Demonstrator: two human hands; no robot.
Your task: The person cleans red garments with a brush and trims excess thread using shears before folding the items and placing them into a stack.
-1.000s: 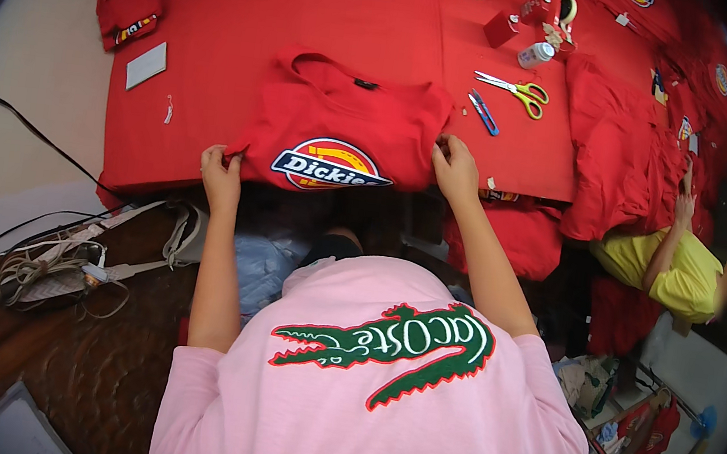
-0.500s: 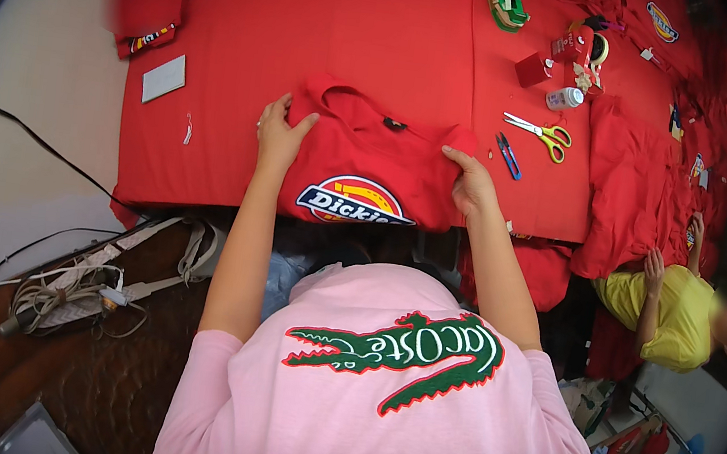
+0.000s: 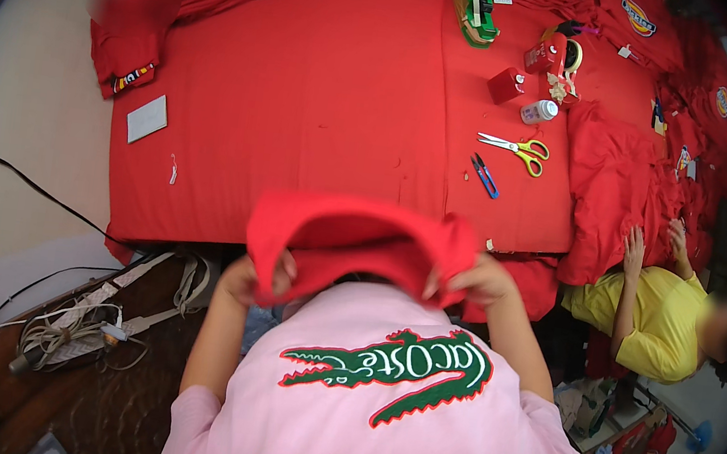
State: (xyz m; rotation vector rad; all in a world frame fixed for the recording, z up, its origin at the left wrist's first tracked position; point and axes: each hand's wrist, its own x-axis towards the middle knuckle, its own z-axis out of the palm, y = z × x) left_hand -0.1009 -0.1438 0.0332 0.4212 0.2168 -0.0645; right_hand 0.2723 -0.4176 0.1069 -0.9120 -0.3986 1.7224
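Observation:
A red T-shirt [image 3: 352, 213] is held up close to my chest, past the table's front edge, with its neck opening spread wide. On its left side my left hand [image 3: 240, 279] grips the cloth, fingertips showing inside the fold. My right hand [image 3: 484, 280] pinches the other side of the shirt near the shoulder. Its printed front is out of sight now. The red-covered table [image 3: 304, 120] lies just beyond the shirt.
Yellow-handled scissors [image 3: 518, 148], blue thread snips [image 3: 484, 176], a white bottle [image 3: 538, 112] and a green tape dispenser [image 3: 473, 14] lie to the right. A white pad [image 3: 147, 119] sits left. A co-worker in yellow [image 3: 660, 322] handles red garments at far right.
Both hands have drawn the T-shirt off the table toward my body. Its printed front has turned out of view and the neck opening now gapes upward.

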